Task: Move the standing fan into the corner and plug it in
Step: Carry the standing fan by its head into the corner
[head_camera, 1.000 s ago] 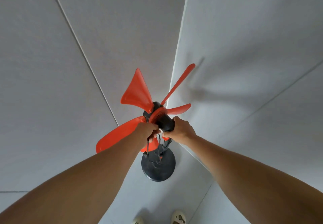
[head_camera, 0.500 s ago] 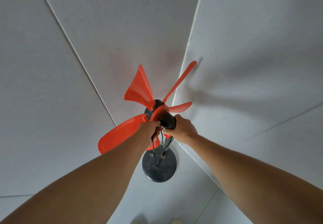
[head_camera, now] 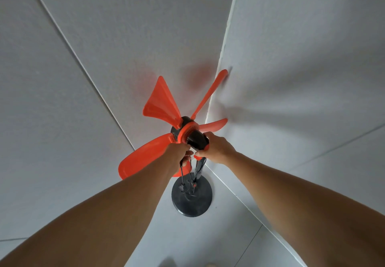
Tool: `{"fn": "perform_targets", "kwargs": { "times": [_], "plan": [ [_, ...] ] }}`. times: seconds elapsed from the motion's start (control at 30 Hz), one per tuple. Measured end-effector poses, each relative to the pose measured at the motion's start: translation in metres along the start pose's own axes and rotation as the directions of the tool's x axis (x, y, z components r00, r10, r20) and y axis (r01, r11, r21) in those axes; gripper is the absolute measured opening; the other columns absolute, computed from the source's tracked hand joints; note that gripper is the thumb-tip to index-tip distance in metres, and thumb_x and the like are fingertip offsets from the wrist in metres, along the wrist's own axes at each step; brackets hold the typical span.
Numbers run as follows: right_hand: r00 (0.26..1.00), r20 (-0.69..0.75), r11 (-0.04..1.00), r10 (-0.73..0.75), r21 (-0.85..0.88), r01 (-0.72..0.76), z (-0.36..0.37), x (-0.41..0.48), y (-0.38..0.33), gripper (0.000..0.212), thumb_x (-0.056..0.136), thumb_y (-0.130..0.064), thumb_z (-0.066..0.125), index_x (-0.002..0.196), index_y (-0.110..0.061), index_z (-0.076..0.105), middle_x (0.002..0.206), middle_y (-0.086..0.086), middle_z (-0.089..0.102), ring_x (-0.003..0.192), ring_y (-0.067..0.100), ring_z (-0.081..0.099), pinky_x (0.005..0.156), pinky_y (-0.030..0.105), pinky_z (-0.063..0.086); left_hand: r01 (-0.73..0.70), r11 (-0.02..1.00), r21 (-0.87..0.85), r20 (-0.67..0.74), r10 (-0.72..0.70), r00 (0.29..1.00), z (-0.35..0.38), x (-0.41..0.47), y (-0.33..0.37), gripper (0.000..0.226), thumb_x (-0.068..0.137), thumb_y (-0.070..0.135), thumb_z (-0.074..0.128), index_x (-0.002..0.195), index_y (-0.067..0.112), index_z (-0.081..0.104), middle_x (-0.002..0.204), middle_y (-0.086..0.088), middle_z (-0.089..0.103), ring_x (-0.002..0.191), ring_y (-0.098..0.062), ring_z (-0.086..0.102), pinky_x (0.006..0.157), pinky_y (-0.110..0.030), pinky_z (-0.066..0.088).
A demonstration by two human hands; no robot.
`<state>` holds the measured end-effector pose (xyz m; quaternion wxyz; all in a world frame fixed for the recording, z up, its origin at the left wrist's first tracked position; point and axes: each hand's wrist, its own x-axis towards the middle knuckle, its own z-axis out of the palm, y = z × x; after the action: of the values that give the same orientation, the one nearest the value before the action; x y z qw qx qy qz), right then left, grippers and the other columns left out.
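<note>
Closer to the corner now, fan (head_camera: 188, 136) blade tip touching wall (head_camera: 302, 58); both hands' fingers (head_camera: 188, 154) clamp its motor.

fan (head_camera: 188, 135): no brand or label i can read
walls, floor: plain, no text or numbers either

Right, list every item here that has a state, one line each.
Fan: upright, blades bare, not spinning.
Round base: near the wall; floor contact unclear.
Cord: hanging loose, unplugged.
Left hand: gripping the motor housing.
Right hand: gripping the motor housing.
</note>
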<state>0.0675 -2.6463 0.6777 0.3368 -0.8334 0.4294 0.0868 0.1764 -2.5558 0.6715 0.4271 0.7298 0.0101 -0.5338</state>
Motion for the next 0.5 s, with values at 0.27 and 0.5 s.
{"fn": "perform_targets", "kwargs": {
  "times": [0.27,0.5],
  "plan": [
    [0.998,-0.056,1.0,-0.024,-0.01,0.024,0.002,-0.01,-0.008,0.049,0.083,-0.035,0.071,0.124,-0.015,0.055,0.107,0.007,0.072,0.085,0.023,0.063,0.071,0.028,0.045,-0.061,0.992,0.107,-0.017,0.063,0.998,-0.014,-0.01,0.002,0.012,0.094,0.01,0.054,0.096,0.001,0.061,0.068,-0.006,0.065,0.05,-0.013,0.053,0.044,-0.021,0.034],
    [0.99,-0.138,0.998,-0.022,0.052,0.029,0.016,-0.008,-0.024,0.048,0.085,-0.037,0.069,0.127,-0.019,0.057,0.108,0.004,0.073,0.099,0.026,0.069,0.083,0.032,0.053,-0.088,0.996,0.01,-0.033,0.088,0.996,-0.025,-0.009,0.001,0.014,0.093,0.007,0.054,0.079,0.005,0.059,0.071,-0.007,0.066,0.054,-0.013,0.053,0.047,-0.022,0.034]
  ]
}}
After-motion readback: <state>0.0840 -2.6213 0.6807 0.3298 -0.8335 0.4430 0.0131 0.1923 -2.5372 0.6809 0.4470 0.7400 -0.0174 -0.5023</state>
